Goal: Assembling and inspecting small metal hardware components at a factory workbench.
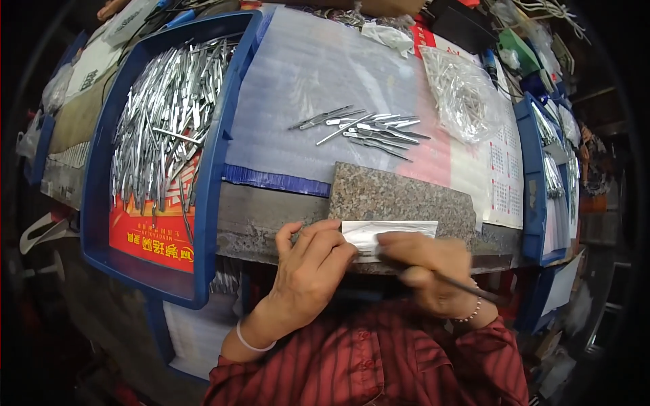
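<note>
My left hand [308, 271] is closed, its fingertips bent at the left end of a white, shiny flat strip [420, 227]. What its fingers pinch is hidden. The strip lies along the near edge of a speckled granite block [406, 193]. Blurred by motion, my right hand [433, 267] grips a thin dark rod-shaped tool [474, 289] over the right part of the strip. The tool's tip cannot be made out. Beyond the block, a loose pile of slim silver metal pieces [379, 128] rests on the plastic-covered bench.
On the left stands a blue tray [210, 203] heaped with similar metal pieces [172, 115]. Another blue tray [535, 176] with metal pieces is at the right. A clear plastic bag [467, 95] lies at the back right, near crumpled white paper [389, 37].
</note>
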### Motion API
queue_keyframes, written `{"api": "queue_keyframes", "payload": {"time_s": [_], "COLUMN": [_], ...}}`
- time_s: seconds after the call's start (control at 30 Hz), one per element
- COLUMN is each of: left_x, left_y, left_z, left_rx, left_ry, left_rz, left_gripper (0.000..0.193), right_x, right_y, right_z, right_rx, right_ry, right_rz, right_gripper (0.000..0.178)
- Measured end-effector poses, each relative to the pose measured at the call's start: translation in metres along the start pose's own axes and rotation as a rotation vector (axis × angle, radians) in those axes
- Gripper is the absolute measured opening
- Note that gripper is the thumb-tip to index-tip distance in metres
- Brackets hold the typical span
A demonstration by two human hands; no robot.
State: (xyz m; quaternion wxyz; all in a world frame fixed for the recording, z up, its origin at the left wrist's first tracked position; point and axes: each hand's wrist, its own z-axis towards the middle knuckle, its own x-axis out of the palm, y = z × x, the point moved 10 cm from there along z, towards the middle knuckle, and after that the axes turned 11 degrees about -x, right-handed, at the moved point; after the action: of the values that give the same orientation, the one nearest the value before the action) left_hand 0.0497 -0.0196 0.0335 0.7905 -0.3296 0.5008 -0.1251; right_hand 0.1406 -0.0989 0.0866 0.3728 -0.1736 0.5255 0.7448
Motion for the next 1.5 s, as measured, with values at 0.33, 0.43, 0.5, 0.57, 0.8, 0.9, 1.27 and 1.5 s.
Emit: {"api": "queue_keyframes", "payload": {"time_s": [0.33, 0.43, 0.5, 0.57, 0.8, 0.9, 1.27, 1.5], "left_x": [-0.004, -0.006, -0.008, -0.013, -0.038, -0.039, -0.036, -0.040], "left_y": [-0.010, -0.011, -0.013, -0.019, -0.043, -0.050, -0.051, -0.042], "left_z": [0.006, 0.000, -0.005, -0.011, -0.038, -0.045, -0.069, -0.078], "left_rx": [-0.006, -0.004, -0.006, -0.006, -0.021, -0.037, -0.095, -0.104], "left_ry": [-0.029, -0.031, -0.062, -0.089, -0.123, -0.125, -0.103, -0.134], "left_rz": [-0.025, 0.020, 0.054, 0.087, -0.100, -0.117, -0.103, -0.108], "left_gripper": [0.019, 0.020, 0.020, 0.019, 0.021, 0.015, 0.019, 0.018], "right_x": [-0.027, -0.048, -0.067, -0.070, -0.006, 0.003, 0.034, 0.043], "right_y": [-0.009, -0.001, 0.005, 0.001, -0.024, -0.028, -0.018, -0.016], "right_z": [-0.053, -0.056, -0.072, -0.094, -0.117, -0.122, -0.125, -0.120], "right_rx": [0.063, 0.097, 0.110, 0.186, 0.454, 0.566, 0.598, 0.673], "right_ry": [-0.178, -0.196, -0.363, -0.554, -0.315, -0.391, -0.227, -0.207], "right_rz": [-0.035, -0.159, -0.059, 0.227, 0.655, 0.827, 0.927, 0.844], "right_gripper": [0.027, 0.040, 0.043, 0.034, 0.029, 0.038, 0.037, 0.018]}}
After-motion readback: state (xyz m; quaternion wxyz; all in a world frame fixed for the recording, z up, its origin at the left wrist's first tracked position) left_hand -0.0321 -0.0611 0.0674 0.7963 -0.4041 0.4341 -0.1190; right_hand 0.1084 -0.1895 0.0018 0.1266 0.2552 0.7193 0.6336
